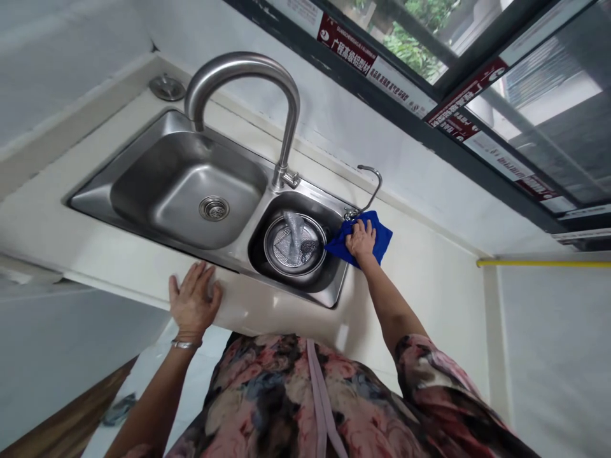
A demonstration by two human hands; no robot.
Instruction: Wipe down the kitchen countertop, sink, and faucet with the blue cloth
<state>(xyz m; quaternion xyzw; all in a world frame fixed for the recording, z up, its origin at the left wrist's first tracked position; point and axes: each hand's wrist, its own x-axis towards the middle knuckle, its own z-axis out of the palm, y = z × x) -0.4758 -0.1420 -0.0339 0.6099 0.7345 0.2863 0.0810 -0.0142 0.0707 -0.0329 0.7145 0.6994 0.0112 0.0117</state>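
We see a steel double sink: its large left basin holds only a drain, while the small right basin holds a round strainer basket with something grey in it (too blurred to name). Our right hand presses flat, fingers spread, on a blue cloth at the sink's right rim, beside a thin tap. Our left hand rests open on the pale counter's near edge. A window runs beyond.
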